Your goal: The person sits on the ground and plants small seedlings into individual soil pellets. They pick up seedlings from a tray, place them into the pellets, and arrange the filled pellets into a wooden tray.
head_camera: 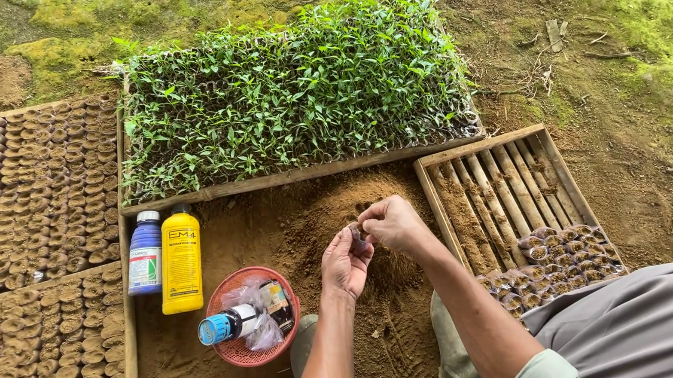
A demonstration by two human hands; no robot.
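My left hand (345,263) and my right hand (393,222) meet over a mound of loose brown soil (306,219). Between their fingers they hold a small rolled leaf pot (356,235). The left palm cups it from below and the right fingers pinch its top. A wooden slatted tray (496,185) to the right holds several filled small pots (559,264) at its near end. My knees in grey trousers frame the bottom of the view.
A tray of green seedlings (289,91) lies beyond the soil. Two trays of soil-filled pots (42,254) lie on the left. A blue bottle (143,253), a yellow bottle (181,263) and a red basket (241,349) with small bottles stand left of my hands.
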